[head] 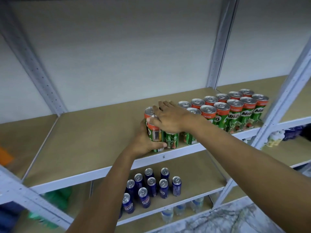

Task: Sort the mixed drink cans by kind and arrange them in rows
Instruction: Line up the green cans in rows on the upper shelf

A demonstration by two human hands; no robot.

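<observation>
Looking down on a metal rack from the head view. Middle shelf point(84, 158): tan board, pale metal edge.

Left hand point(146, 142) comes up from below, fingers and thumb curled round a green-and-orange Milo can point(154, 132) at the shelf's front edge. Can stands upright or nearly so; whether its base sits on the board I cannot tell, thumb covers the bottom.

A second can point(149, 111) stands just behind the gripped one, top showing.

Right hand point(170, 118) reaches in from the right, palm down, fingers straight and spread, lying flat over the tops of the neighbouring cans; thumb side touches the gripped can's upper rim. It clasps nothing.

Right of both hands: Milo rows point(235, 108), two lines running back toward the right upright, cans touching one another, silver tops up.

Lower shelf, below the left forearm: blue cans point(152, 185), upright, loosely clustered with gaps between them.

Bottom shelf: clear bottles point(168, 214), blurred.
</observation>
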